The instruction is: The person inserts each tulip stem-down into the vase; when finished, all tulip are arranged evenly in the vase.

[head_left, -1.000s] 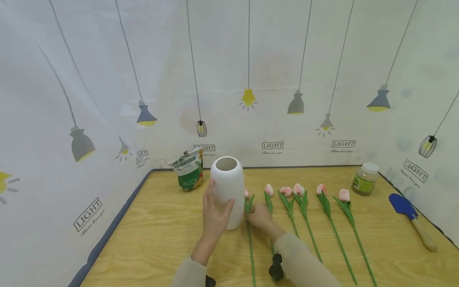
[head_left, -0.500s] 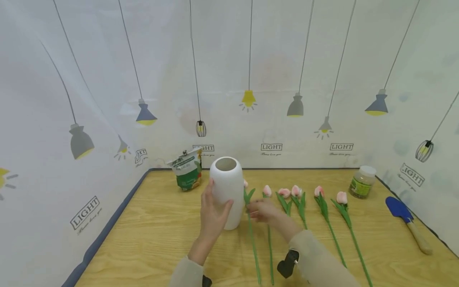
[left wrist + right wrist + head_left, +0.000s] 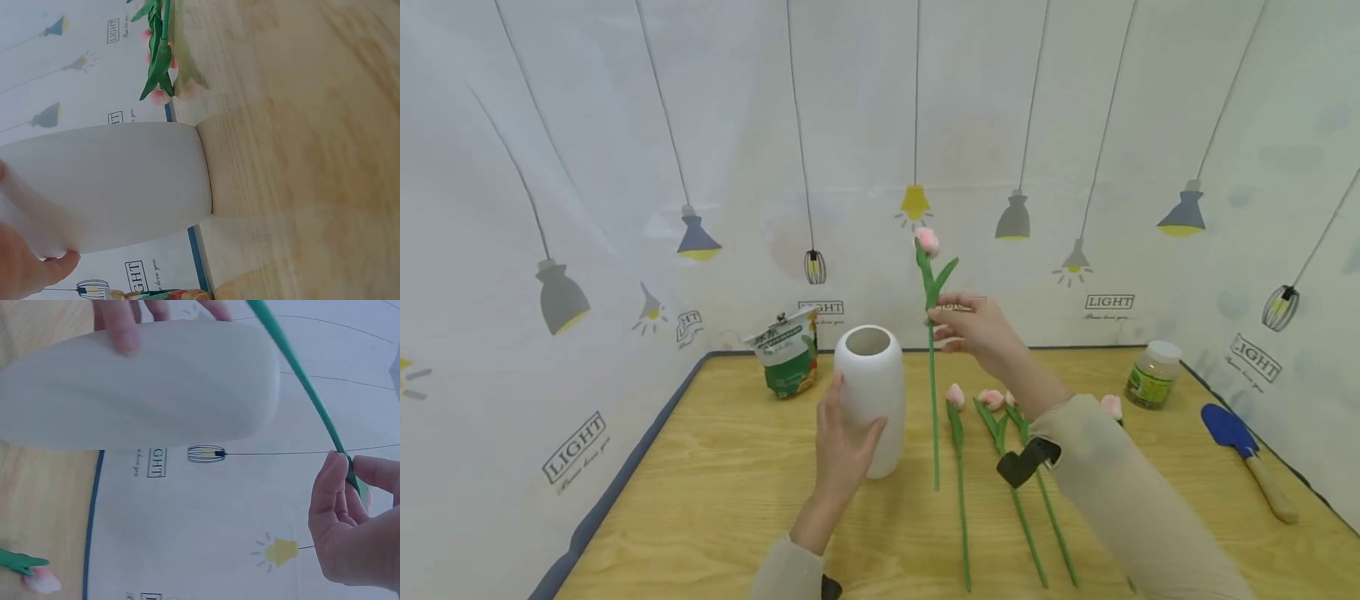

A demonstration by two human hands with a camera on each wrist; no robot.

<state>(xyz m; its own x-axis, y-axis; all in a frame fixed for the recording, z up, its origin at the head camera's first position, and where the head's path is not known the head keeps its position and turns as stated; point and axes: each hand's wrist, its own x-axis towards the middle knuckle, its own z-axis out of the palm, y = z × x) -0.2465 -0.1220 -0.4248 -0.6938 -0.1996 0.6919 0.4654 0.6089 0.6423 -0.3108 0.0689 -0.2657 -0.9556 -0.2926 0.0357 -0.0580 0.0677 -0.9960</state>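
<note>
A white vase (image 3: pixel 874 408) stands upright on the wooden table, its round mouth facing up. My left hand (image 3: pixel 844 442) holds it by its left and near side, thumb and fingers spread around the wall. In the right wrist view those fingers press on the vase (image 3: pixel 156 387). My right hand (image 3: pixel 981 329) pinches a pink tulip (image 3: pixel 933 358) by the stem just below its leaves. The tulip hangs upright in the air to the right of the vase, bloom on top, its stem end lower than the vase mouth. In the right wrist view, thumb and fingertips meet on the green stem (image 3: pixel 306 384).
Several pink tulips (image 3: pixel 958 450) lie on the table (image 3: pixel 715 500) to the right, partly under my right forearm. A green and white pouch (image 3: pixel 788 358) stands back left. A lidded jar (image 3: pixel 1153 375) and a blue trowel (image 3: pixel 1247 458) are at the right. A printed curtain wall closes the back.
My right hand has lifted the leftmost tulip off the table and raised it beside the vase. My left hand keeps its hold on the vase, which stays in place.
</note>
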